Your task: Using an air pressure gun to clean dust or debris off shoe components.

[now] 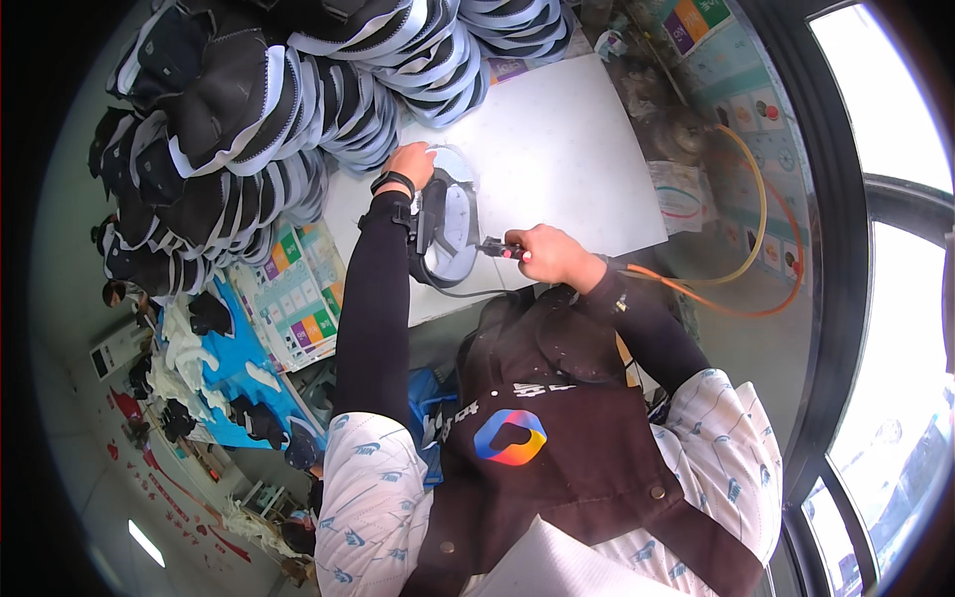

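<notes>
On the white work surface in front of me lies a shoe-upper-like piece [456, 221], black around its edge with a light grey inside. My left hand [412, 166] is closed on its far end, fingers curled at the edge. My right hand [549, 254] wraps around a small black hand tool [494, 248] with a red spot, its tip pointing left at the piece's right edge. Whether the tip touches the piece, I cannot tell. An orange hose [657, 275] runs away behind my right wrist.
Tall stacks of similar black and grey pieces [234, 99] crowd the far left. A white sheet [572, 149] covers the tabletop. At the right, yellow tubing [763, 199] loops near a dark-framed window [846, 249]. Another table with a blue cover [239, 368] stands left.
</notes>
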A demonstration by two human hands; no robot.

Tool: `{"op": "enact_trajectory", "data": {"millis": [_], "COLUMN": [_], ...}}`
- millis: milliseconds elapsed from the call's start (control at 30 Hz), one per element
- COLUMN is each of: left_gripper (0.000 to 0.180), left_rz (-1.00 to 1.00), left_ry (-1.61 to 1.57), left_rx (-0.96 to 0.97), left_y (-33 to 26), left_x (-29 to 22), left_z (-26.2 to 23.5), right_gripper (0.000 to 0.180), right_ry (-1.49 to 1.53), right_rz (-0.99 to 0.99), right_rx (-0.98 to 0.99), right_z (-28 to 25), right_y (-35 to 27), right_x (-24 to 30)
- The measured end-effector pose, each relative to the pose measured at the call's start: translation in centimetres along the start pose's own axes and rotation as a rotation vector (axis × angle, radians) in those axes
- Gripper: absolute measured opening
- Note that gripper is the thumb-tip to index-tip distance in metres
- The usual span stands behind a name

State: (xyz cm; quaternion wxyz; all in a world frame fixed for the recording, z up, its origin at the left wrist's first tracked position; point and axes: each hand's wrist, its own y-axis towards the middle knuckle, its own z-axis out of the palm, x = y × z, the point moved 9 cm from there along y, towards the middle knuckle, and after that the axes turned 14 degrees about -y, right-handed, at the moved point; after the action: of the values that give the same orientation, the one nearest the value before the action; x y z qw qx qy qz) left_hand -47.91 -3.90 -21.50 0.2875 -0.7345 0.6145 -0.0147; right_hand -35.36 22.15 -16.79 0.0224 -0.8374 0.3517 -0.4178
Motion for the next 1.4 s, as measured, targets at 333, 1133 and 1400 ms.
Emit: {"op": "enact_trajectory", "data": {"millis": [333, 1133, 1400], "left_gripper": [0.036, 0.039, 0.037], "left_rz": [-0.022, -0.005, 0.054], "left_ry": [-0.037, -0.021, -0.086], "left_rx": [-0.045, -0.068, -0.127], "left_y": [-0.9, -1.6, -2.2], "left_x": [0.6, 0.5, 1.1], "left_z": [-0.4, -0.7, -1.1], "right_gripper": [0.031, 0.035, 0.029], "right_ry": [0.010, -0.008, 0.065], "right_rz": [0.018, 0.070, 0.129], "right_rx": [-0.099, -0.130, -0.241], "right_z": [-0.9, -0.5, -2.1], "right_y": [0.3, -1.2, -1.0], "right_x": [0.2, -1.0, 0.3]}}
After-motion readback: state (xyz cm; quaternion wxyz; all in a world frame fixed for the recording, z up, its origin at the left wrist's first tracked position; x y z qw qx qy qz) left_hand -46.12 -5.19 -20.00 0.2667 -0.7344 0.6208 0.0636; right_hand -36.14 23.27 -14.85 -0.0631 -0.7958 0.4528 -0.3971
